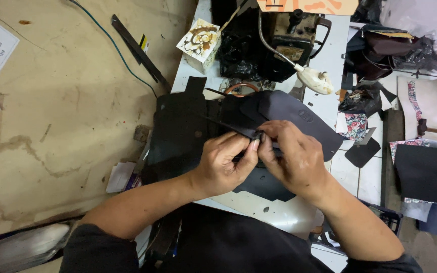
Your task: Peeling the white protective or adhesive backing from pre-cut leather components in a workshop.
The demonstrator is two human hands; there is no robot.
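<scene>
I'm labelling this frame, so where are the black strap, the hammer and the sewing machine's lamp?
black strap (228, 126): head view, on the strip's middle, left of the fingertips of both hands.
hammer (422, 126): head view, on its dark head.
lamp (315, 80): head view, on the pale shade.

dark leather panel: matt, smooth | sewing machine: worn blk metal | worktable: glossy wht tile | cardboard sheet: rough, stained | hammer: wood handle
</scene>
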